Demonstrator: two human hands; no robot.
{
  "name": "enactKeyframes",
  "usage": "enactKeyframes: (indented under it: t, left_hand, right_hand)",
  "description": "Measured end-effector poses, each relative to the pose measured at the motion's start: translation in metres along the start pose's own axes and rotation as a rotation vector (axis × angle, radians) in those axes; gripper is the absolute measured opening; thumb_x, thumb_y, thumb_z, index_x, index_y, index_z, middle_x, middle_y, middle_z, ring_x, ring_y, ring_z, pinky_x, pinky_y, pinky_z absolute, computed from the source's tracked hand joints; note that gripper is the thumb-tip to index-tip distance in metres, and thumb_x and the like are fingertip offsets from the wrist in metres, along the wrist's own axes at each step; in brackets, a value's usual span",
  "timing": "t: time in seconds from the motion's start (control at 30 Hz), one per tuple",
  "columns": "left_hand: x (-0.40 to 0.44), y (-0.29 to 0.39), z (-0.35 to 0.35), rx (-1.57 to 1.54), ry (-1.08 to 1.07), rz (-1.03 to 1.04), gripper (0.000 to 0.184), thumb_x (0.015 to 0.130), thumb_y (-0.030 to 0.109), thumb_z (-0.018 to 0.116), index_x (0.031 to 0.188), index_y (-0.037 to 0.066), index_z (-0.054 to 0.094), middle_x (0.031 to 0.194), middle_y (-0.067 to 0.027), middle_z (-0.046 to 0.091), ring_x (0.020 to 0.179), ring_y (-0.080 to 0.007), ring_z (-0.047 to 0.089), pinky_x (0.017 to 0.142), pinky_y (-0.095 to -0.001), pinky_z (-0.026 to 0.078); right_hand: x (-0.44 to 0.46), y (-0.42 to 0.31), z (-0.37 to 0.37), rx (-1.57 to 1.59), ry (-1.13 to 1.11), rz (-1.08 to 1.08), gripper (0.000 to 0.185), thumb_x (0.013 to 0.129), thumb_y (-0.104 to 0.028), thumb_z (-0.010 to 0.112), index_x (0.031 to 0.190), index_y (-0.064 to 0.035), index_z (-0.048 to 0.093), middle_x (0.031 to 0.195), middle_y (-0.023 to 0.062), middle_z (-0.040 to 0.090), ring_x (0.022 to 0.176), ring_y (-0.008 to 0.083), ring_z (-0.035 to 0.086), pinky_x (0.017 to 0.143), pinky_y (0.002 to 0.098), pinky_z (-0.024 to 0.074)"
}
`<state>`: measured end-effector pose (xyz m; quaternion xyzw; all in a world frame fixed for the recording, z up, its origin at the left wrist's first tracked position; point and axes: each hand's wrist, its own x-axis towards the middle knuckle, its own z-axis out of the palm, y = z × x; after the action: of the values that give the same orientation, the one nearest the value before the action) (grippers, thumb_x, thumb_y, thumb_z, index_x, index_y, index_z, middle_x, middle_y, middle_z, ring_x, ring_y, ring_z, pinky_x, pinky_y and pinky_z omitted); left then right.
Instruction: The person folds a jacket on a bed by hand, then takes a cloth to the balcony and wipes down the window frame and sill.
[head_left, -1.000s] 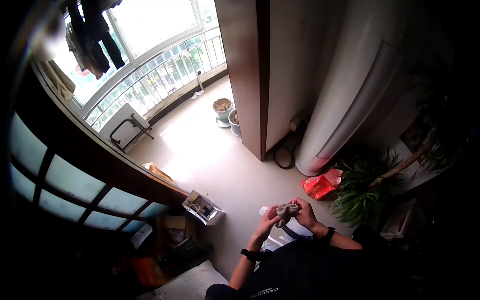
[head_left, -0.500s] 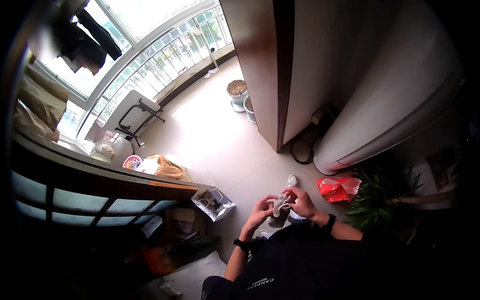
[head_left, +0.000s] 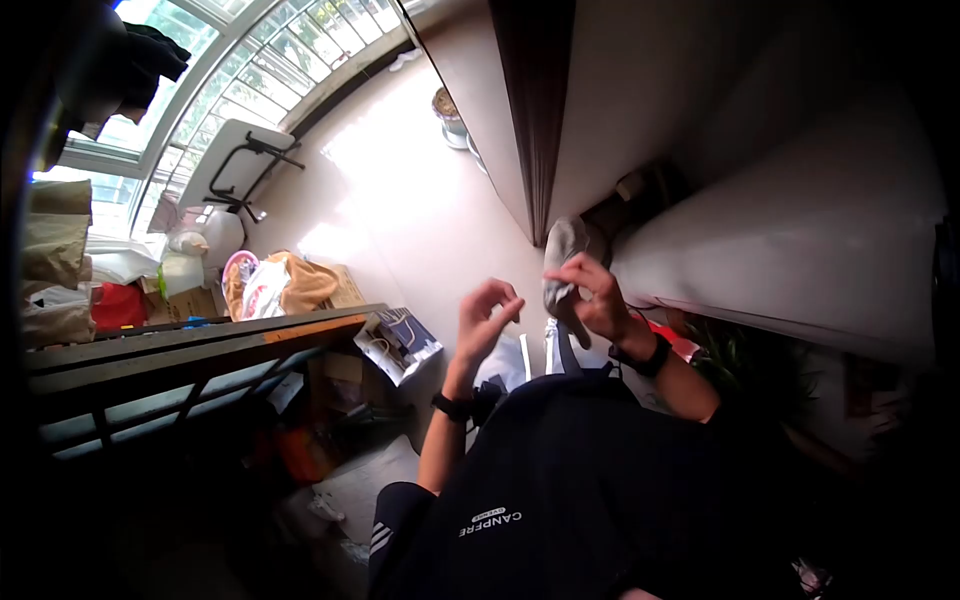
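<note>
Left hand point(head_left: 482, 320) loosely curled, apart from right hand point(head_left: 598, 300), the latter clamped on a grey sock point(head_left: 566, 238) extending to the far side, carrier bag point(head_left: 398, 346) on floor point(head_left: 385, 215) at left

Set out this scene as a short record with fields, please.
Main item: soft grey fabric sock
Right hand: overlaps the sock in view; grip unclear
Left hand: raised, apart from the sock, seemingly empty
Floor, left of hands: open white-and-blue rectangular bag
Balcony: tilted white-topped table with thin black legs
</note>
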<state>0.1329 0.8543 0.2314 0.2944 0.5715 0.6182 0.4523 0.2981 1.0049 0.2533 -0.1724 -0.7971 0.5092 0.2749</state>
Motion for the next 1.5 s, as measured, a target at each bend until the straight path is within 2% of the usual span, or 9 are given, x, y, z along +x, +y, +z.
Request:
enactKeyframes:
  t: [0.27, 0.37, 0.63, 0.83, 0.97, 1.1, 1.23, 1.33, 1.5]
  left_hand:
    - [0.06, 0.034, 0.008, 0.272, -0.145, 0.19, 0.032, 0.083, 0.005, 0.07, 0.111, 0.0, 0.055, 0.091, -0.0031, 0.06, 0.08, -0.0093, 0.057, 0.078, -0.0241, 0.046]
    - [0.09, 0.053, 0.01, 0.431, -0.176, 0.272, 0.021, 0.083, 0.005, 0.068, 0.101, -0.001, 0.06, 0.087, -0.0054, 0.061, 0.077, -0.0112, 0.059, 0.072, -0.0253, 0.047]
    - [0.149, 0.05, -0.039, -0.06, -0.439, 0.05, 0.007, 0.089, 0.006, 0.059, 0.09, 0.002, 0.053, 0.079, 0.0012, 0.054, 0.074, -0.0055, 0.052, 0.064, -0.0216, 0.044]
    - [0.158, 0.045, -0.058, -0.757, 0.001, 0.022, 0.002, 0.091, 0.009, 0.056, 0.091, 0.008, 0.056, 0.084, 0.0012, 0.059, 0.076, -0.0064, 0.055, 0.068, -0.021, 0.046]
    - [0.182, 0.075, -0.068, -0.801, 0.319, 0.247, 0.011, 0.092, 0.016, 0.06, 0.098, 0.009, 0.054, 0.093, -0.0003, 0.061, 0.089, -0.0102, 0.057, 0.081, -0.0263, 0.046]
    - [0.21, 0.118, -0.047, -0.569, 0.391, 0.598, 0.017, 0.097, 0.018, 0.058, 0.107, 0.005, 0.061, 0.1, -0.0027, 0.062, 0.098, -0.0108, 0.056, 0.09, -0.0294, 0.044]
    - [0.219, 0.143, 0.004, -0.521, 0.373, 0.539, 0.035, 0.101, 0.026, 0.052, 0.123, 0.0, 0.06, 0.121, -0.0113, 0.062, 0.114, -0.0184, 0.055, 0.102, -0.0326, 0.041]
    - [0.235, 0.115, 0.032, -0.014, 0.508, 0.777, 0.045, 0.103, 0.024, 0.038, 0.138, -0.002, 0.046, 0.144, -0.0256, 0.042, 0.136, -0.0357, 0.039, 0.113, -0.0417, 0.029]
    - [0.258, 0.038, 0.032, 0.302, 0.717, 0.645, 0.052, 0.099, 0.026, 0.037, 0.139, -0.006, 0.043, 0.145, -0.0229, 0.042, 0.137, -0.0384, 0.035, 0.115, -0.0458, 0.021]
  right_hand:
    - [0.042, 0.008, -0.013, 0.03, 0.114, 0.055, 0.037, 0.076, 0.01, 0.064, 0.11, -0.0057, 0.064, 0.088, 0.0044, 0.057, 0.076, 0.0123, 0.055, 0.068, 0.0244, 0.045]
    - [0.054, 0.007, -0.006, 0.064, 0.193, 0.077, 0.03, 0.077, 0.006, 0.067, 0.103, -0.0054, 0.057, 0.089, 0.0042, 0.059, 0.077, 0.0112, 0.059, 0.069, 0.0244, 0.0475]
    - [0.099, -0.007, 0.019, -0.241, 0.401, -0.132, 0.027, 0.074, 0.007, 0.065, 0.097, -0.0057, 0.066, 0.091, 0.0077, 0.058, 0.078, 0.0151, 0.056, 0.067, 0.0253, 0.0465]
    - [0.096, 0.019, 0.015, 0.147, 0.568, 0.129, 0.026, 0.082, 0.009, 0.048, 0.104, -0.0021, 0.059, 0.084, 0.0032, 0.062, 0.067, 0.0084, 0.053, 0.062, 0.0222, 0.0431]
    - [0.107, -0.014, -0.005, 0.248, 0.665, -0.011, 0.019, 0.09, 0.0, 0.048, 0.108, -0.0021, 0.053, 0.093, 0.0094, 0.061, 0.06, 0.0141, 0.056, 0.051, 0.025, 0.0453]
    - [0.113, -0.024, -0.022, 0.057, 0.89, -0.357, 0.016, 0.09, -0.006, 0.055, 0.105, -0.0009, 0.053, 0.104, 0.0097, 0.056, 0.099, 0.0185, 0.054, 0.091, 0.0334, 0.0444]
    - [0.155, -0.042, -0.03, -0.076, 0.852, -0.533, 0.039, 0.092, -0.01, 0.056, 0.127, 0.0036, 0.047, 0.118, 0.0133, 0.053, 0.111, 0.0238, 0.053, 0.101, 0.0363, 0.039]
    - [0.183, -0.04, -0.011, -0.191, 0.718, -0.47, 0.061, 0.092, -0.01, 0.058, 0.143, 0.0037, 0.026, 0.143, 0.0238, 0.037, 0.126, 0.0295, 0.044, 0.108, 0.0384, 0.032]
    - [0.17, 0.018, 0.006, -0.653, 0.496, -0.497, 0.08, 0.089, -0.014, 0.065, 0.147, 0.0078, 0.014, 0.146, 0.0284, 0.03, 0.134, 0.0354, 0.035, 0.114, 0.0437, 0.0243]
